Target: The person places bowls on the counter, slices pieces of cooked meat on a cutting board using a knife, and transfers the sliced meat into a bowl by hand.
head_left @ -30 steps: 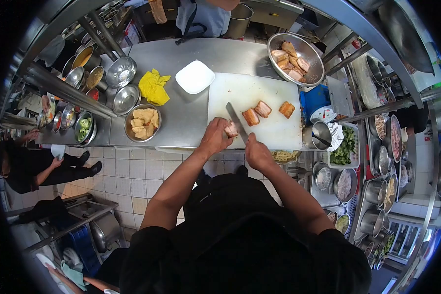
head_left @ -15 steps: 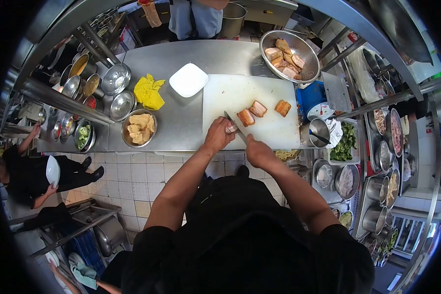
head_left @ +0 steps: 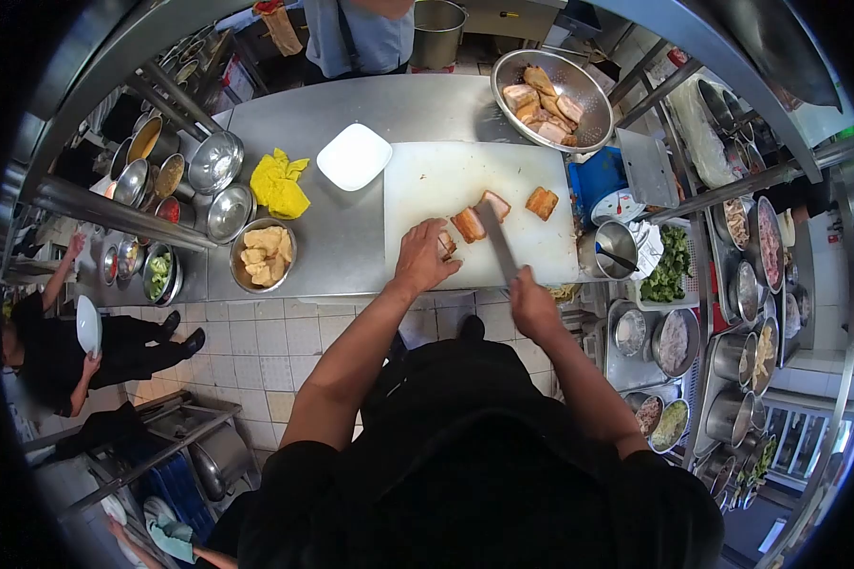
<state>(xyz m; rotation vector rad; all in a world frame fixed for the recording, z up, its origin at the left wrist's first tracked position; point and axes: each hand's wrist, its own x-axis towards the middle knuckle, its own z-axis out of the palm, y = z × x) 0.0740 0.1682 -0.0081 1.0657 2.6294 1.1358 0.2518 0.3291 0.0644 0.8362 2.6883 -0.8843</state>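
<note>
My right hand (head_left: 533, 302) is wrapped around the handle of a knife. Its broad blade (head_left: 499, 239) points up and left, with the tip at the middle pork belly pieces. At the front of the white cutting board (head_left: 413, 180), my left hand (head_left: 425, 258) grips a browned piece of pork belly (head_left: 447, 246) between fingers and thumb. Just beyond lies another pork belly chunk (head_left: 467, 226), with a paler one (head_left: 492, 202) beside it, partly behind the blade. A separate browned chunk (head_left: 542, 203) rests farther right.
Left of the board are a white square plate (head_left: 354, 156), a yellow cloth (head_left: 280, 183) and a bowl of pale yellow chunks (head_left: 263, 254). A colander of meat (head_left: 552, 100) stands at back right. Metal shelf posts (head_left: 123, 213) flank the counter. Other people stand left and across.
My right hand has shifted right and slightly down, carrying the knife away from my left hand to the middle pieces. My left fingers now spread farther over their piece.
</note>
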